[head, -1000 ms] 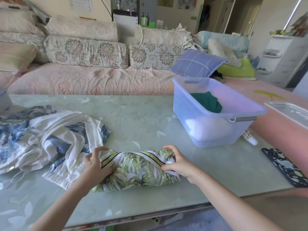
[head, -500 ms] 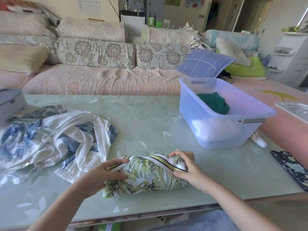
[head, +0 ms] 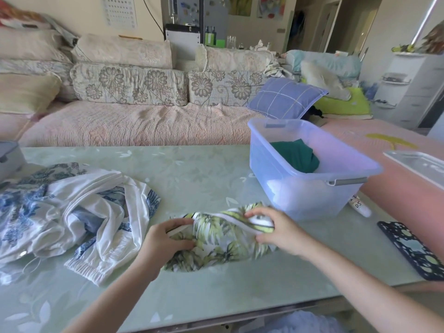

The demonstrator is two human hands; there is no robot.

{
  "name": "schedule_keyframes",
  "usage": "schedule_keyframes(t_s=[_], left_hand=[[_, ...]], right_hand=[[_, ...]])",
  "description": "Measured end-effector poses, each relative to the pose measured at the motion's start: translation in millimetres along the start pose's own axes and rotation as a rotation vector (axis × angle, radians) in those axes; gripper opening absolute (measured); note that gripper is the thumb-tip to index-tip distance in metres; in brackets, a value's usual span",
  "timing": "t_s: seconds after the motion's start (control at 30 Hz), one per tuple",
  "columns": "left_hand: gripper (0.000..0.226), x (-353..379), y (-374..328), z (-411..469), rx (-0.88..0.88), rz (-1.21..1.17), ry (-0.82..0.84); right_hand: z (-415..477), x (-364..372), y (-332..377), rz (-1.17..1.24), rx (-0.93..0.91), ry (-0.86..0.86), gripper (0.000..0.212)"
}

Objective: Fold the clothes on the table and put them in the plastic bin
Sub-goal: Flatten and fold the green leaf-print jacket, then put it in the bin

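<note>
A folded green leaf-print garment [head: 216,243] lies near the front of the pale green table [head: 192,179]. My left hand [head: 165,239] grips its left end and my right hand [head: 276,229] grips its striped waistband at the right end. The clear plastic bin [head: 310,195] stands just behind and to the right, with a dark green garment [head: 298,155] and something white inside. A crumpled white and blue floral garment [head: 72,210] lies unfolded to the left.
A dark patterned phone case [head: 413,251] lies at the table's right edge, a small white tube [head: 360,205] beside the bin. The bin's clear lid [head: 418,167] rests on the pink surface to the right. A grey box [head: 9,159] sits far left. A sofa runs behind.
Both hands have closed in on the leaf-print garment and bunched it tighter, with its right end lifted toward the bin. The camera view has shifted slightly.
</note>
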State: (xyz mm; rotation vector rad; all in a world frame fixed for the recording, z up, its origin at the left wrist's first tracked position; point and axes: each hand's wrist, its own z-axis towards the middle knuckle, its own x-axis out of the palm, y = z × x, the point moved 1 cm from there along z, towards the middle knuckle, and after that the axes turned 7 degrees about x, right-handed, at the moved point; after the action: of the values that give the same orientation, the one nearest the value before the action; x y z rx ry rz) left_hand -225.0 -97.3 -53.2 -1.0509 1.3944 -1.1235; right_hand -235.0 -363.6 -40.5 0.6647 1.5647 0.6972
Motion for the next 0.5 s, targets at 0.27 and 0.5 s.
schedule_keyframes(t_s=[0.27,0.5], left_hand=[[0.047,82.7,-148.0,52.5,0.35,-0.04,0.039],[0.043,197.9,-191.1,134.6,0.316,0.202,0.235]], right_hand=[[18.3,-199.6,62.2,-0.244,-0.084,-0.195,0.056],[67.6,-291.7,3.9,-0.373,0.229,-0.177,0.054]])
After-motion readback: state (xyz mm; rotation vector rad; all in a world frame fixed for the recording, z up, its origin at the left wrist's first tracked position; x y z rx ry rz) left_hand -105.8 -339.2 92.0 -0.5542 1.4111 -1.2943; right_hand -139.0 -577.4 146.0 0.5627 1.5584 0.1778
